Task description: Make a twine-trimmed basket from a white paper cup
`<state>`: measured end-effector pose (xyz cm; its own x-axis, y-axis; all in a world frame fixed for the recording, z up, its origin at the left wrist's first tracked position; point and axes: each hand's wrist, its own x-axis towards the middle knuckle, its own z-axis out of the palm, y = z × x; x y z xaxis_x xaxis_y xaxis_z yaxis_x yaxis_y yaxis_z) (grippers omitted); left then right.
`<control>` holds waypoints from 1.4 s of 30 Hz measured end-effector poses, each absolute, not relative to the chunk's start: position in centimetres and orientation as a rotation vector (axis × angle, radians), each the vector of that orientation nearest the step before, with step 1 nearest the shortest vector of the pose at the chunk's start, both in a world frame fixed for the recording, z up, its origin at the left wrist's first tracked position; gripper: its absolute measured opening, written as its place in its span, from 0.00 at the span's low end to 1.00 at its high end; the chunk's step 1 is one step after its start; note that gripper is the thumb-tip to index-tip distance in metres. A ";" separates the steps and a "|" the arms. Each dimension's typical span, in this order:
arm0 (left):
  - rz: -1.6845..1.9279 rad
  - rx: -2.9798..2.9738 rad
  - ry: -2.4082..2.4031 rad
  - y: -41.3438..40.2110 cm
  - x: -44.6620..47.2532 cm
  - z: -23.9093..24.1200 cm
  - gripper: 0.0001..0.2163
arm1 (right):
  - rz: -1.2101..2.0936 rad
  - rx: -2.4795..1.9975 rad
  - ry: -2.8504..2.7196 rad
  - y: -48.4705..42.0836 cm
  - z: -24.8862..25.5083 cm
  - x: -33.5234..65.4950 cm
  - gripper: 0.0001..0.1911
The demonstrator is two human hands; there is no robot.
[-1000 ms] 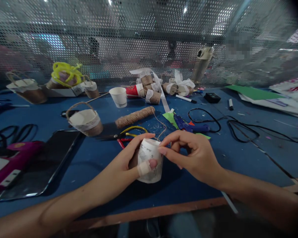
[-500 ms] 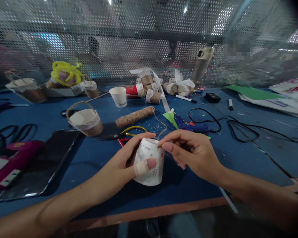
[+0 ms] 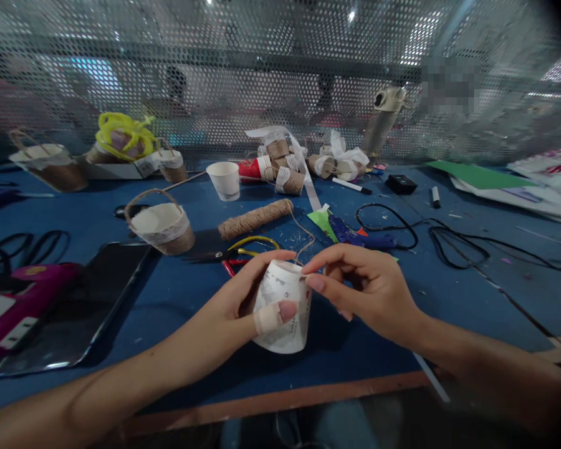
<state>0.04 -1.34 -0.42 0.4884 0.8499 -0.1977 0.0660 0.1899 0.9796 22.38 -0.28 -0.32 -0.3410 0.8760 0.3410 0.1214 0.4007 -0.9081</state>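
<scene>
My left hand (image 3: pixel 247 302) is wrapped round a white printed paper cup (image 3: pixel 285 333), held with its narrow end up; a bandage covers part of the thumb. My right hand (image 3: pixel 359 280) pinches the end of a jute twine (image 3: pixel 303 240) between thumb and forefinger against the cup's upper edge. That twine runs back to a roll of brown twine (image 3: pixel 256 219) lying beyond the cup. Scissors (image 3: pixel 224 254) with yellow and red handles lie just behind my left hand.
To the left stand a cup basket with a twine handle (image 3: pixel 171 231), a phone (image 3: pixel 84 305) and a magenta tool (image 3: pixel 37 299). A white cup (image 3: pixel 225 181) and several wrapped cups are farther back. A blue glue gun (image 3: pixel 359 237) and its black cable lie right. A perforated metal screen (image 3: pixel 280 68) closes the back.
Both hands keep their hold. The cup has turned very slightly, and my right fingertips have shifted a little along its upper edge.
</scene>
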 end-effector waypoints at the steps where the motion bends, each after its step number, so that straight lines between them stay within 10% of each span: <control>1: 0.674 1.267 0.919 -1.3 0.0 -0.4 0.25 | 1.028 -0.864 -1.747 -0.3 -0.4 22.4 0.04; 27: 0.629 1.132 0.866 -1.3 0.8 -0.1 0.25 | -0.371 -0.574 -2.359 0.2 -0.8 23.9 0.09; 42: 0.646 1.321 0.884 -1.1 -0.3 -0.3 0.24 | 0.515 -0.751 -2.114 -0.1 -1.0 23.1 0.05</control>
